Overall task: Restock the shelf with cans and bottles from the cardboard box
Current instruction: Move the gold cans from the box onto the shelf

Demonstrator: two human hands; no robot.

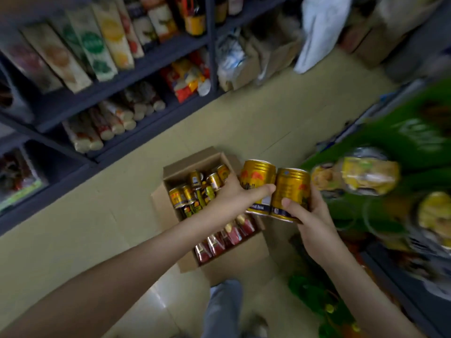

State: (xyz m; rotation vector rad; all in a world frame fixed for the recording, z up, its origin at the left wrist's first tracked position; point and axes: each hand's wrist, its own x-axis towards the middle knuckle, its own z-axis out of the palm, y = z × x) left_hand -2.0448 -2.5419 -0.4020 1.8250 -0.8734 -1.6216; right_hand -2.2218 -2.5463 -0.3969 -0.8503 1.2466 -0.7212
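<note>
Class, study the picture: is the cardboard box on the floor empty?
No: the cardboard box holds several gold cans at one end and a row of red items at the other.

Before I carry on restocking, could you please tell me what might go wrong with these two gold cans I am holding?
1. The left hand grips the left can, the right hand the right can, and the cans touch; a slip could drop one onto the cardboard box on the floor.
2. The blurred packs beside them look crowded and could get nudged.
</note>
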